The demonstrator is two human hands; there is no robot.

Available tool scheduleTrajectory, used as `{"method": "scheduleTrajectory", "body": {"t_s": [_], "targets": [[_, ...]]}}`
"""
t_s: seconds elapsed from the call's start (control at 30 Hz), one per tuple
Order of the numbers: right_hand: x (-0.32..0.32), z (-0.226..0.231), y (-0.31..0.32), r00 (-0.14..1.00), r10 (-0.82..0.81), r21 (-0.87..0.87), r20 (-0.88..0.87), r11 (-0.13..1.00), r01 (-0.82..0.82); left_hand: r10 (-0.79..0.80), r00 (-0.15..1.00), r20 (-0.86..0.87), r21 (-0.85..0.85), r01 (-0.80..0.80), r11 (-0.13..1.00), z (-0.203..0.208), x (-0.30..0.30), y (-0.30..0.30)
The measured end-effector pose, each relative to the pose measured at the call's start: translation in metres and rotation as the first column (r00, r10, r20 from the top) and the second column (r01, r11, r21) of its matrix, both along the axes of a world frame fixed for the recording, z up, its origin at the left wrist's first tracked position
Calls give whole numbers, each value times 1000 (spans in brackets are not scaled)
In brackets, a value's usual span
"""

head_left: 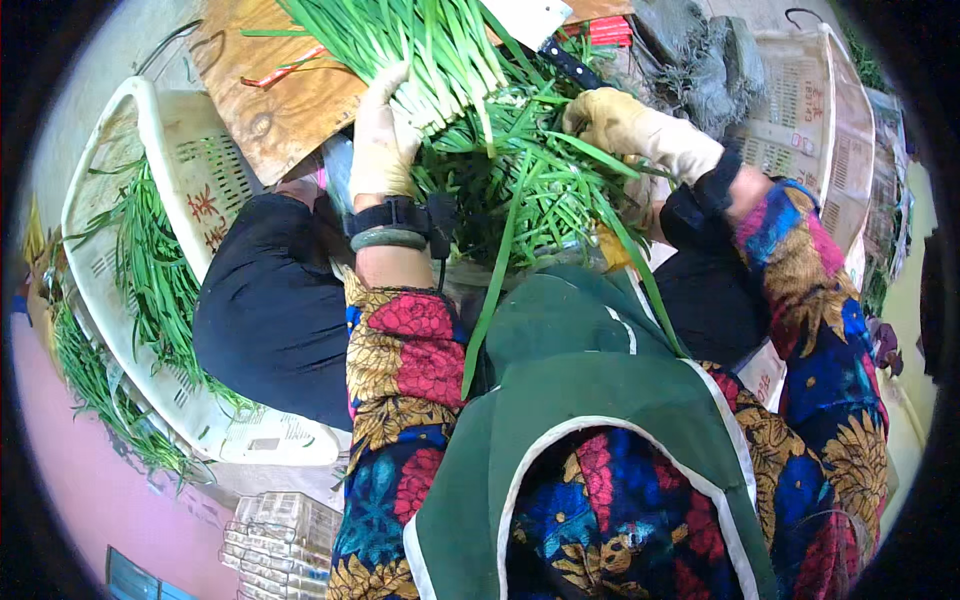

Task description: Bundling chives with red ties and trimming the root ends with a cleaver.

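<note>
My left hand (385,140), in a pale glove, is closed on a thick bunch of garlic chives (420,60), its thumb along the near side. The pale cut ends of the bunch point down toward me, and its green leaves spread away over a wooden board (285,115). My right hand (640,130), also gloved, is curled round the end of a knife's black riveted handle (568,66). The wide knife blade (530,18) lies beyond it, over the board's far right side. Loose chive trimmings (550,190) are heaped below and between my hands.
At the left stands a white plastic crate (150,110) with more chives (160,260). Another pale crate (800,110) is at the right. Crumpled grey plastic (700,60) and a red bundle (610,32) sit behind my right hand. Stacked pale items (280,545) stand at the lower left.
</note>
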State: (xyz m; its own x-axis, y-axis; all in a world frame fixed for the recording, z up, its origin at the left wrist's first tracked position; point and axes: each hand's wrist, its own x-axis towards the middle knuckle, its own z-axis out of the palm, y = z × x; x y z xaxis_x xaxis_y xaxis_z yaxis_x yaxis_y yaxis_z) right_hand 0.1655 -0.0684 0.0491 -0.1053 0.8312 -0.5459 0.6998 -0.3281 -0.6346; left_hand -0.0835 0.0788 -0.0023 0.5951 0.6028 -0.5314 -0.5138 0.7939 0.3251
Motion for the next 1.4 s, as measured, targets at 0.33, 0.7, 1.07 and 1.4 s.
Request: {"method": "scheduleTrajectory", "body": {"t_s": [0.33,0.7,1.07,1.4], "targets": [[-45,-16,51,724,-512,-174,-463,853,491,33,999,-29,17,-33,999,6,3,-6],[-67,15,45,927,-200,-392,-318,918,64,57,998,-30,84,-55,995,17,6,-15],[-85,34,52,650,-414,-345,-637,908,240,67,998,10,70,-67,995,16,1,-12],[-28,21,76,966,-260,-55,-20,965,258,178,983,-56,4,-178,984,27,13,-15]]}}
